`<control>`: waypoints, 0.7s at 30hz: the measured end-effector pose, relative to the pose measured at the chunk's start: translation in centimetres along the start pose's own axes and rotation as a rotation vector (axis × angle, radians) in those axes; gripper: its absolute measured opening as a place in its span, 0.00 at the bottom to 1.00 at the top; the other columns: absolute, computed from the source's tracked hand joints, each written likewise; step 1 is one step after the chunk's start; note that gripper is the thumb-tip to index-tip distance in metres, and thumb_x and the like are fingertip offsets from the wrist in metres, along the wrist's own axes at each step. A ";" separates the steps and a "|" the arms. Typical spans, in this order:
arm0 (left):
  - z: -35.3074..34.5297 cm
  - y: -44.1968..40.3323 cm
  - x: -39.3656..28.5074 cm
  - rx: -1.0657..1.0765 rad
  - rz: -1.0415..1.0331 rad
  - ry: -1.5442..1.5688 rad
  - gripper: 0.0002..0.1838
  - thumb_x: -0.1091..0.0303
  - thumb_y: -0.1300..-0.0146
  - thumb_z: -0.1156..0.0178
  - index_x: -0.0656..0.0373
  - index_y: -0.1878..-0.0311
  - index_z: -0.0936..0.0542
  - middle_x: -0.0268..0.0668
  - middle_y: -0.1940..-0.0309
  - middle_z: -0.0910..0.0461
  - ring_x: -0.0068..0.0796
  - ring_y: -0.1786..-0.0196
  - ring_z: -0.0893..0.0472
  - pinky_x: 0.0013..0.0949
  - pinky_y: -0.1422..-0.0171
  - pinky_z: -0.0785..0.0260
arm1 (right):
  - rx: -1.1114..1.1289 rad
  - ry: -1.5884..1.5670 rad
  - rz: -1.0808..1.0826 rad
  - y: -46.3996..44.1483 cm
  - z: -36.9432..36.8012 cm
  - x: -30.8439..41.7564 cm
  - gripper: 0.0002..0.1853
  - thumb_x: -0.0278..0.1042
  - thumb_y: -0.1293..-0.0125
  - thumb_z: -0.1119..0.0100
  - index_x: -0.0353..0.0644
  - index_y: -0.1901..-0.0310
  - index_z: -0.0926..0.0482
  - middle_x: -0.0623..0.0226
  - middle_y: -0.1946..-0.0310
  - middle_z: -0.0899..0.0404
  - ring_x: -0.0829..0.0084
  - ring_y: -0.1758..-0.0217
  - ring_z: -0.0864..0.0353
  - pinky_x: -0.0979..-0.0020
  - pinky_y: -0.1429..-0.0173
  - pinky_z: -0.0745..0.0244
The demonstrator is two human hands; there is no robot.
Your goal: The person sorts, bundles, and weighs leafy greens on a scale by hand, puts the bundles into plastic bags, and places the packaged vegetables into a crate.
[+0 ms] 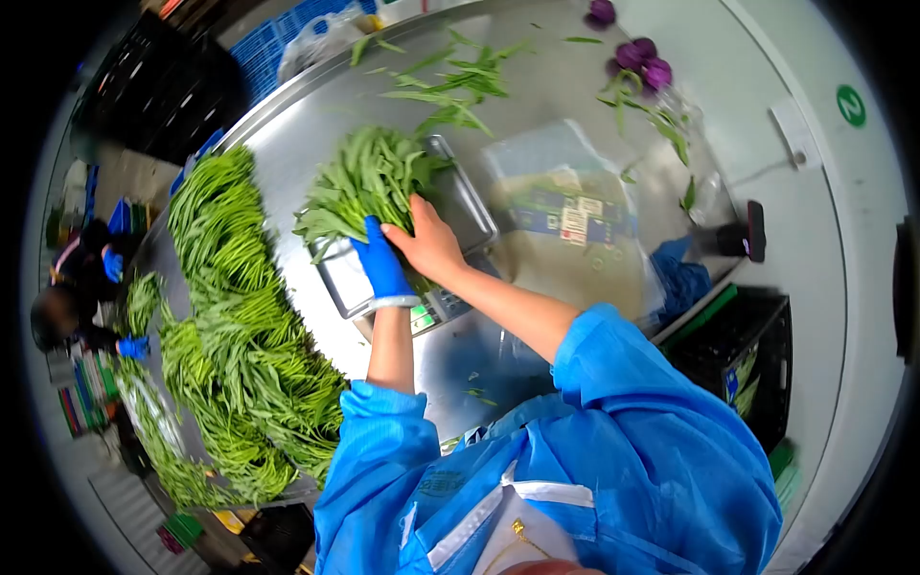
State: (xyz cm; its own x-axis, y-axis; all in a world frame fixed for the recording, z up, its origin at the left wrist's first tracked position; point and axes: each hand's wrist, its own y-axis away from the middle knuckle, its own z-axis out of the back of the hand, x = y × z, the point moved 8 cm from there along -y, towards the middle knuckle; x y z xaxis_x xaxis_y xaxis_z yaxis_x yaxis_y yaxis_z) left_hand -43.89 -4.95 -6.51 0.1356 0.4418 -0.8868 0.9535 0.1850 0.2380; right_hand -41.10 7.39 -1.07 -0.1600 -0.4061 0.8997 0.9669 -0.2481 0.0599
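Note:
A bunch of leafy greens (359, 177) lies over a metal tray scale (471, 206), and its leaves hide much of the tray. My left hand (381, 264), in a blue glove, is closed round the near, stem end of the bunch. Bare and just to its right, my right hand (426, 241) presses the right side of the same bunch with its fingers round the stems. Part of the scale's keypad and green display (420, 316) shows below my hands.
Long heaps of greens (240, 326) line the left side. Flat plastic bags with labels (575, 216) lie right of the scale. Loose leaves (460, 81) and purple bundles (642, 59) are at the back. A black crate (771, 335) stands at right; a co-worker (81, 278) is at far left.

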 end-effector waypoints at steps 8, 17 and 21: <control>-15.7 17.7 -1.1 0.297 -0.161 -0.219 0.24 0.67 0.27 0.49 0.67 0.32 0.39 0.40 0.40 0.29 0.27 0.43 0.29 0.30 0.37 0.36 | -0.357 -0.297 0.212 10.2 20.3 -2.0 0.36 0.43 0.39 0.35 0.30 0.38 0.41 0.45 0.47 0.29 0.50 0.46 0.26 0.59 0.43 0.31; -12.1 20.5 27.0 0.374 0.308 -0.451 0.29 0.72 0.34 0.41 0.65 0.33 0.38 0.44 0.40 0.27 0.32 0.42 0.26 0.32 0.37 0.35 | -0.149 0.172 -0.311 14.9 22.4 -28.9 0.40 0.54 0.40 0.36 0.28 0.38 0.38 0.38 0.44 0.31 0.41 0.42 0.30 0.55 0.41 0.32; -12.4 21.0 24.3 0.390 0.475 -0.387 0.29 0.74 0.35 0.41 0.62 0.32 0.37 0.39 0.43 0.25 0.29 0.44 0.24 0.31 0.41 0.31 | -0.020 0.020 -0.399 15.6 22.7 -30.7 0.48 0.58 0.39 0.38 0.25 0.33 0.45 0.37 0.36 0.38 0.45 0.36 0.32 0.56 0.35 0.34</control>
State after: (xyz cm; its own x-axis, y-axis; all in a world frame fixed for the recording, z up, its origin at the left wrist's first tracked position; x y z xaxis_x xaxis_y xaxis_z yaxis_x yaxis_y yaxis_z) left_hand -23.91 20.55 -18.19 0.5754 0.0407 -0.8168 0.7849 -0.3079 0.5376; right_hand -16.55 35.94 -17.88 -0.5259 -0.2918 0.7989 0.8242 -0.4067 0.3940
